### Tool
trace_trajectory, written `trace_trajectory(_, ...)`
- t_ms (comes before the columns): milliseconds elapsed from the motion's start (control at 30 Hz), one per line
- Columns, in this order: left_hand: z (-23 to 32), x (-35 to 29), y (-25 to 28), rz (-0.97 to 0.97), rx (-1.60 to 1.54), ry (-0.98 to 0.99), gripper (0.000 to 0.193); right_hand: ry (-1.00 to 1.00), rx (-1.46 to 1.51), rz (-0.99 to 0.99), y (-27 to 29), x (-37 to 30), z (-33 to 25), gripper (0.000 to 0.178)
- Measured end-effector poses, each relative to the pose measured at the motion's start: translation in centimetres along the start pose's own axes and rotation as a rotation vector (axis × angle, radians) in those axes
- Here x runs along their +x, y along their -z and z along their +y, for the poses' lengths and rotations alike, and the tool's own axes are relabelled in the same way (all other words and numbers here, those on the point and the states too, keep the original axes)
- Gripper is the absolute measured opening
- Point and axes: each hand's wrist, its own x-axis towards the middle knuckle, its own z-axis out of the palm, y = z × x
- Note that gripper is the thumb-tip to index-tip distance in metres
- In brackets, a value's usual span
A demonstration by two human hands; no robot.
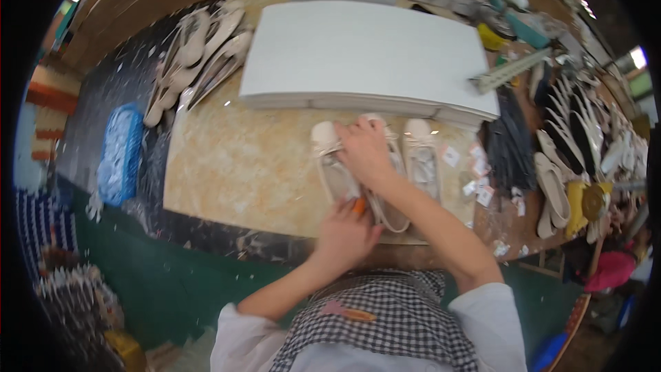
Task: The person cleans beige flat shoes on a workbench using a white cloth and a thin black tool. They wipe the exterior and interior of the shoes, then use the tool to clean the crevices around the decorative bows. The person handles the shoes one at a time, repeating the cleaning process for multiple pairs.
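Shoes (pixel 418 139) before boxes (pixel 365 52), basket (pixel 120 155) left, labels (pixel 485 195) right

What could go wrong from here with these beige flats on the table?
The right forearm crosses over the heel end of the rightmost shoe, so it might nudge that shoe askew. The middle shoe has its heel toward the near edge of the table; a hard tug could perhaps drag it off. Small loose tags lie right of the shoes and might get swept aside.
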Motion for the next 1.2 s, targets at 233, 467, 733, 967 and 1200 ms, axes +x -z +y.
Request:
trace_trajectory(233, -3.2, 0.1, -1.6, 0.310, -1.346, 0.729, 0.058, -0.070, 0.374, 0.394, 9.2, -3.8, -0.6, 0.063)
trace_trajectory(467, -2.5, 3.1, 0.2, -0.057, -1.802, 0.492, 0.089, -0.722, -0.202, 0.417, 11.7, -17.6, 18.3, 0.019)
trace_trajectory(733, -2.6, 3.4, -0.1, 0.050, -1.922, 0.655, 0.085, -0.896, 0.720, 0.563, 15.1, -15.8, 16.7, 0.026)
trace_trajectory(967, -2.7, 4.9, -0.6, 0.186, -1.747, 0.681, 0.084, -0.563, 1.064, 0.276, 13.7, -11.8, 2.0, 0.030)
trace_trajectory(1200, -3.7, 4.2, -1.2, 0.371, -1.552, 0.627, 0.068, -0.401, 0.856, 0.005, 12.8, -9.1, -1.3, 0.036)
